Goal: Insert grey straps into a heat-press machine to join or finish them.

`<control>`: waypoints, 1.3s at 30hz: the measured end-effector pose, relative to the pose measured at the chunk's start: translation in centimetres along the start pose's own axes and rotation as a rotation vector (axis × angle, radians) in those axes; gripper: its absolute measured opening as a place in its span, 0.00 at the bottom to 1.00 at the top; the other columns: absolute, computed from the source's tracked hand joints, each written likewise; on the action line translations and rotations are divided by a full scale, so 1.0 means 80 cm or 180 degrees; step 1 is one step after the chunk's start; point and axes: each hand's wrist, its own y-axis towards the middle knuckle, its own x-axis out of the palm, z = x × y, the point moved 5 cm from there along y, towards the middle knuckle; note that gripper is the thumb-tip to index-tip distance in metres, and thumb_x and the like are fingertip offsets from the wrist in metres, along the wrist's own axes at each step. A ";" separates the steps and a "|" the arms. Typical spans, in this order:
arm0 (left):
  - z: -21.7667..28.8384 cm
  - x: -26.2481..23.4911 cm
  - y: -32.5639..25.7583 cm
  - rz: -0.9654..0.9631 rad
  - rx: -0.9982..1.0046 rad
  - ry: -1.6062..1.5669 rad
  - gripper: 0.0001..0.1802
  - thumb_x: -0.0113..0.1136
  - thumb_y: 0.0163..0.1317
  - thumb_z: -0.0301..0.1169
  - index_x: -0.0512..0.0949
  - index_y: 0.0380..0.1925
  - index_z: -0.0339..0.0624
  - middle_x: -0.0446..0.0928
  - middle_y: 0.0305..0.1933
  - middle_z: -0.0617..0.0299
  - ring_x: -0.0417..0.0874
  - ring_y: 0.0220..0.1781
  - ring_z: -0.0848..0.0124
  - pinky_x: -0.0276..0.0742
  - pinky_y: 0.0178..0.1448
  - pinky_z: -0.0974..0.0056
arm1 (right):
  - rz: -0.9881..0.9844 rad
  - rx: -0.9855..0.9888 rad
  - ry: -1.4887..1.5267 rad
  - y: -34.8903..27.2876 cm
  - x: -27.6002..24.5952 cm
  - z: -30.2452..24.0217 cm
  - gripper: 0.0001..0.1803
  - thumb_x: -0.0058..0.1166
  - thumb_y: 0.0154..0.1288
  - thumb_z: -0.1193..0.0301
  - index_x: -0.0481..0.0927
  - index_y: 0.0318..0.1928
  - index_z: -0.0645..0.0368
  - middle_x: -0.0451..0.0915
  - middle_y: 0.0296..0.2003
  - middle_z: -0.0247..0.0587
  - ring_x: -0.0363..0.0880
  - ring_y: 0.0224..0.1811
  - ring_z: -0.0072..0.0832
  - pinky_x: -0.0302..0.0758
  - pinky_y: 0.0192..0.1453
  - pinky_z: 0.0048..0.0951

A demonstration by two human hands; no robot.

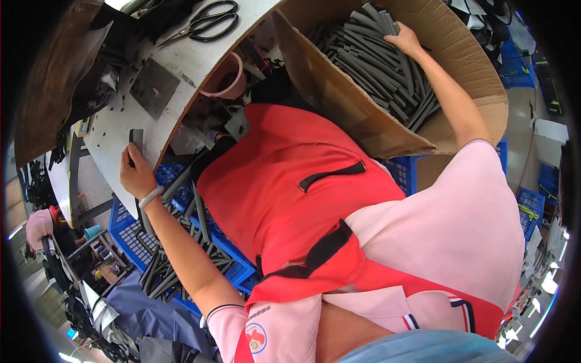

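At the left, by the edge of the white table, my left hand [138, 174] is closed on a short dark grey strip [136, 138], whose end sticks up past the fingers. My right arm reaches into a big cardboard box [357, 115] at the upper right. There my right hand [404, 40] grips grey foam tubes [381, 23] near the top of the heap, its fingers partly hidden behind them. Many more grey tubes [375, 66] fill the box, lying mostly side by side.
Black-handled scissors [209, 23] and a dark metal plate [154, 88] lie on the white table [112, 142]. A pink bucket [227, 78] stands beneath its edge. Blue crates [130, 233] with more grey tubes [163, 272] are below my left arm. A person [42, 227] sits at the far left.
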 end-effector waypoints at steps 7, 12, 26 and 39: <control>-0.003 0.000 0.000 -0.0009 -0.0026 0.0178 0.19 0.52 0.68 0.44 0.84 0.39 0.41 0.84 0.35 0.50 0.85 0.36 0.52 0.78 0.40 0.56 | 0.0276 0.0034 -0.0907 0.041 -0.009 0.053 0.43 0.65 0.52 0.55 0.61 0.68 0.39 0.79 0.51 0.43 0.77 0.55 0.42 0.73 0.56 0.41; 0.014 -0.003 -0.004 0.0237 0.0076 0.0230 0.20 0.52 0.68 0.46 0.84 0.40 0.42 0.84 0.36 0.50 0.85 0.39 0.51 0.78 0.41 0.55 | -0.0617 -0.0009 0.0285 -0.013 0.035 0.035 0.32 0.64 0.54 0.66 0.70 0.61 0.48 0.77 0.38 0.36 0.76 0.42 0.30 0.73 0.50 0.32; -0.026 -0.006 -0.006 0.0203 0.0045 0.0780 0.19 0.43 0.67 0.38 0.79 0.27 0.40 0.81 0.30 0.45 0.83 0.33 0.46 0.78 0.37 0.45 | -0.1131 -0.1548 0.1521 -0.177 -0.086 -0.339 0.10 0.52 0.67 0.77 0.76 0.47 0.65 0.79 0.45 0.38 0.77 0.46 0.23 0.72 0.53 0.24; 0.009 -0.014 -0.015 0.0610 -0.0365 0.0030 0.18 0.51 0.63 0.42 0.81 0.22 0.44 0.80 0.25 0.49 0.83 0.30 0.51 0.78 0.38 0.50 | -0.3624 -0.2175 0.1316 -0.347 0.181 -0.455 0.07 0.53 0.61 0.78 0.79 0.40 0.64 0.80 0.31 0.37 0.77 0.35 0.21 0.74 0.43 0.25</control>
